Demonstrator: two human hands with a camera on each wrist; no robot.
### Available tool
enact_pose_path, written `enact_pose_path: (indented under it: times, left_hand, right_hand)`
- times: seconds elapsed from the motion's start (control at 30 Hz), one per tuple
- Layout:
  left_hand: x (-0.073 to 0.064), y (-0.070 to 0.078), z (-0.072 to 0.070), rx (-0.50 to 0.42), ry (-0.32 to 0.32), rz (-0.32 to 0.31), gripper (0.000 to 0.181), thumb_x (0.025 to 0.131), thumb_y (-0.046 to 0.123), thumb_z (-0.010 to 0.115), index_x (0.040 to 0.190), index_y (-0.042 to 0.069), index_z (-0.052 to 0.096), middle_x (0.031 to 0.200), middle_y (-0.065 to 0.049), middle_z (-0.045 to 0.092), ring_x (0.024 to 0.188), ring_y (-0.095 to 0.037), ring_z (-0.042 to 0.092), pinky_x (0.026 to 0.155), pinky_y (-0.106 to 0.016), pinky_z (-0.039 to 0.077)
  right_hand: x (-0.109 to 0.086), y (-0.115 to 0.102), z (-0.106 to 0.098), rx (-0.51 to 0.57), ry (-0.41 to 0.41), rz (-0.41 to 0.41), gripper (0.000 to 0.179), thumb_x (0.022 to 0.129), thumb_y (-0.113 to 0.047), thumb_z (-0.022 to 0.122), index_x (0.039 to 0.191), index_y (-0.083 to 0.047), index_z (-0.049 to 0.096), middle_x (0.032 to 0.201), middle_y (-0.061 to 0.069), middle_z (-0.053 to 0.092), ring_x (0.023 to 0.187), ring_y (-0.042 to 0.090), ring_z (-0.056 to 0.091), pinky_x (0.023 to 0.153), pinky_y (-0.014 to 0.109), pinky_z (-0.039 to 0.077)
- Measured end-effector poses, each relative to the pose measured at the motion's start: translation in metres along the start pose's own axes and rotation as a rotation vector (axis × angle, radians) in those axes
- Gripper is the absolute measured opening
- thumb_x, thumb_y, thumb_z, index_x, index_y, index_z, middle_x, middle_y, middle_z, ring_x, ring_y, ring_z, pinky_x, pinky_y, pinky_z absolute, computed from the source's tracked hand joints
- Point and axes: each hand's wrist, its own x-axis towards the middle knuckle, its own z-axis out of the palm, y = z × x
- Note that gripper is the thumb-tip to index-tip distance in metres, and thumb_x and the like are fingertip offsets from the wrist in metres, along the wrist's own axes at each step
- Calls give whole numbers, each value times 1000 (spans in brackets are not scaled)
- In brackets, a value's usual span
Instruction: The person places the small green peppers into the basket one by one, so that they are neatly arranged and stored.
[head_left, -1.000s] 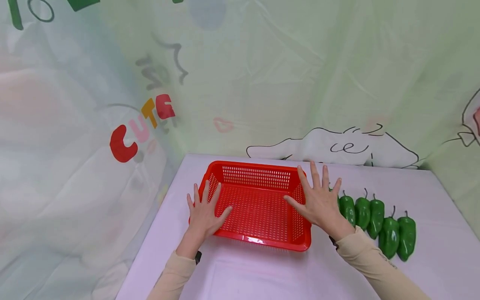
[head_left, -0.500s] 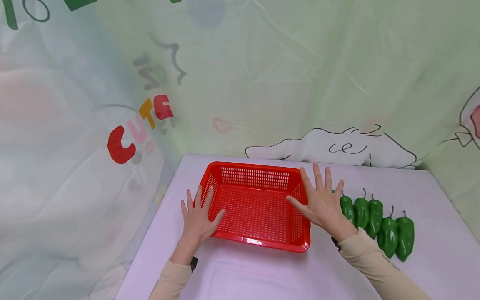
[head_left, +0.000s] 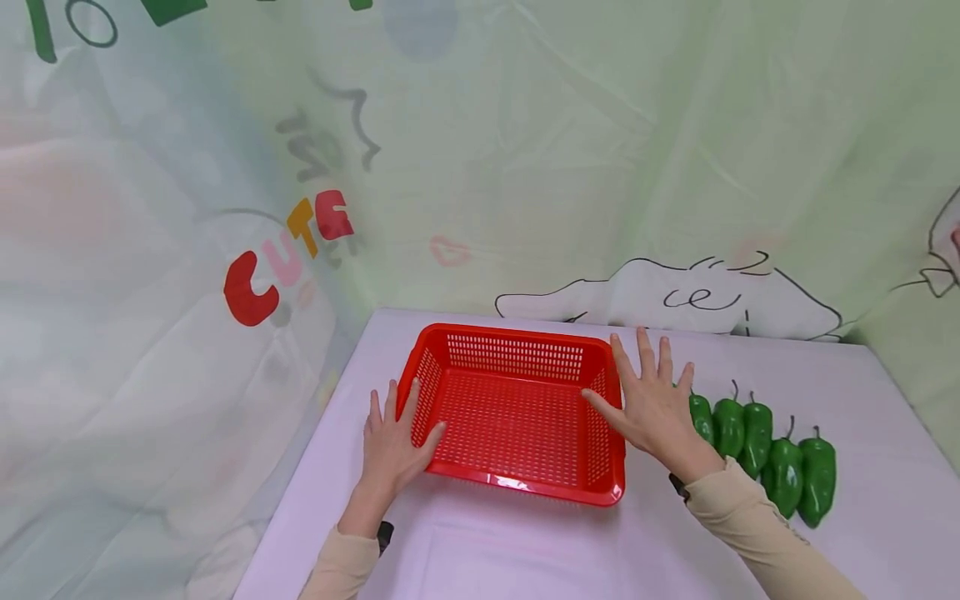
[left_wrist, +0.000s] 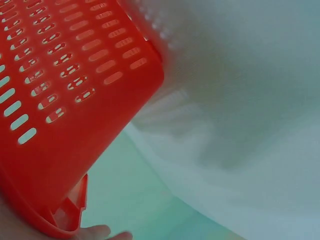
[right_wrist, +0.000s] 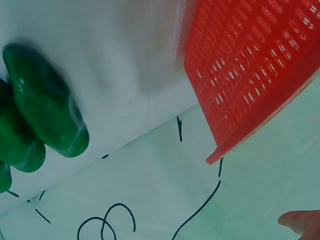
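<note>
A red perforated plastic basket (head_left: pixel 510 427) with nothing inside stands on the table. My left hand (head_left: pixel 392 450), fingers straight and spread, is at the basket's left side and overlaps its rim in the head view. On the other side my right hand (head_left: pixel 654 412) spreads its fingers over the right rim. Whether either palm touches the basket cannot be told. The left wrist view shows the basket's perforated wall (left_wrist: pixel 75 150) with two fingertips (left_wrist: pixel 95 232) below it. In the right wrist view, one fingertip (right_wrist: pixel 299 220) appears below the basket wall (right_wrist: pixel 260 70).
Several green peppers (head_left: pixel 817 479) lie in a row right of the basket, some partly behind the right hand and forearm. A pale cloth covers the table (head_left: pixel 525 550). Printed fabric curtains (head_left: pixel 525 167) hang behind the table and on its left.
My left hand has moved left, from over the basket's inside to its left rim. My right hand has shifted slightly to the right and down. The basket and peppers have stayed in place.
</note>
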Motion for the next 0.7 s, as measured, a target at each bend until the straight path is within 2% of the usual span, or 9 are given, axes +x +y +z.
enact_pose_path:
  times: [0.23,0.43,0.53,0.6,0.7]
  left_hand:
    - [-2,1,0,-28,8,-24,83,90,55,55,158,19,24,160,-21,20,140,-46,25,97,-64,40]
    - [-3,1,0,-56,21,-44,83,91,54,55,159,21,22,156,-21,25,125,-41,46,85,-60,49]
    - [-3,0,2,-52,34,-45,83,91,54,56,158,19,23,148,-23,33,111,-39,57,81,-56,52]
    - [-3,0,2,-44,49,-46,82,91,54,56,158,17,25,139,-24,40,96,-35,61,75,-51,53]
    - [-3,-1,3,-31,61,-56,83,90,54,56,157,14,26,126,-24,45,74,-27,57,64,-42,52]
  right_hand:
    - [-6,25,-12,30,-14,96,96,89,-60,54,158,-7,14,158,32,4,139,59,5,97,82,7]
    - [-15,57,-20,52,-46,172,99,90,-64,52,157,-4,11,155,37,4,137,63,6,96,82,11]
    - [-21,74,-23,71,-78,188,99,91,-64,50,156,-1,10,152,41,5,134,66,8,94,82,13]
    - [-26,84,-24,72,-92,197,99,91,-63,50,156,1,10,150,43,7,132,67,9,93,82,15]
    - [-34,100,-26,70,-109,216,99,92,-62,49,155,2,8,149,45,7,131,68,10,91,82,15]
